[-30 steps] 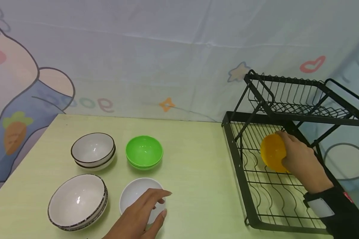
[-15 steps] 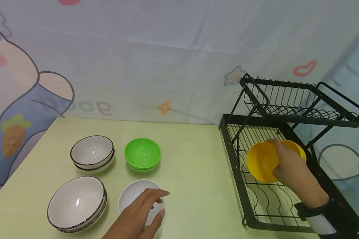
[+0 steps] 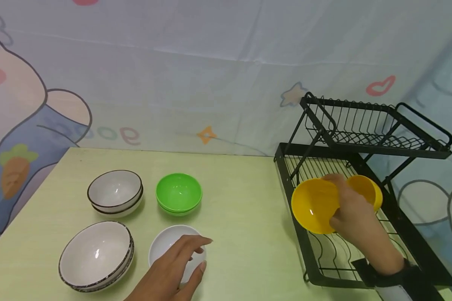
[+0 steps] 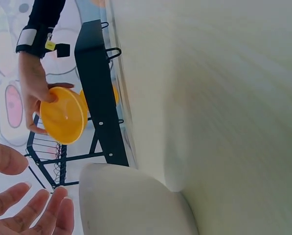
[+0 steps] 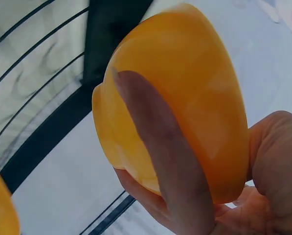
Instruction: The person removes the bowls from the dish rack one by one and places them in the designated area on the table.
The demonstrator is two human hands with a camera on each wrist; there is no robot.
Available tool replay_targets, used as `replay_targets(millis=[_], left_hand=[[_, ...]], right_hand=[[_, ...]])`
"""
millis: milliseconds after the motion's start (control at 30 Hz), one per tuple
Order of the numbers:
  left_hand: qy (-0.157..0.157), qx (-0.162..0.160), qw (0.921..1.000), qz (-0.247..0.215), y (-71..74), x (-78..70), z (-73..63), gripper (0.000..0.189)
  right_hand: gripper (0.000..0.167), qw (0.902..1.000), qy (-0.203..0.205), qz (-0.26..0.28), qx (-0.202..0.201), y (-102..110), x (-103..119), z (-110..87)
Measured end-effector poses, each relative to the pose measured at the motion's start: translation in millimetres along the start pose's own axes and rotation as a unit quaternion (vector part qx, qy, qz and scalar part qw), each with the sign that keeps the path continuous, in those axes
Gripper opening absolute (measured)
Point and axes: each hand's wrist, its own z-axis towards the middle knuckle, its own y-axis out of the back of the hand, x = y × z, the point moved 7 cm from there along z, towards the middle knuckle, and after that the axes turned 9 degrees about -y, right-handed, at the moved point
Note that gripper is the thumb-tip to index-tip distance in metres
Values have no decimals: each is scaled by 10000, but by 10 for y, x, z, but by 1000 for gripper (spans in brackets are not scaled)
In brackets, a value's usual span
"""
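Observation:
My right hand (image 3: 355,217) grips a yellow bowl (image 3: 312,205) by its rim above the lower tier of the black dish rack (image 3: 335,282). In the right wrist view a finger lies along the outside of this yellow bowl (image 5: 194,88). A second yellow bowl (image 3: 368,190) sits in the rack, partly behind the hand. My left hand (image 3: 173,267) hovers at a white bowl (image 3: 163,244) near the table's front, fingers relaxed and holding nothing. It covers part of that bowl; whether they touch, I cannot tell.
Stacked green bowls (image 3: 178,192) stand mid-table. To their left are stacked white bowls with dark rims (image 3: 114,190), and nearer, larger white bowls with patterned rims (image 3: 96,255). The rack's upper tier (image 3: 388,148) overhangs its back. A printed cloth (image 3: 173,83) hangs behind.
My right hand has drawn the yellow bowl leftward and nearer over the rack, bringing the second yellow bowl into view. The left hand has stayed in place.

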Motion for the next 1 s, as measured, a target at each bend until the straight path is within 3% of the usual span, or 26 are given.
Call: replay_targets(millis=[333, 767, 1000], left_hand=[[-321, -138, 9994, -9, 62, -61, 21, 40], [-184, -35, 9998, 33, 66, -79, 9, 41], [-247, 22, 9997, 17, 62, -86, 23, 40]], right_hand=[[79, 9940, 629, 774, -444, -11, 491, -144], [74, 9902, 497, 1289, -193, -190, 807, -191], [64, 9778, 353, 2060, -118, -234, 921, -161]])
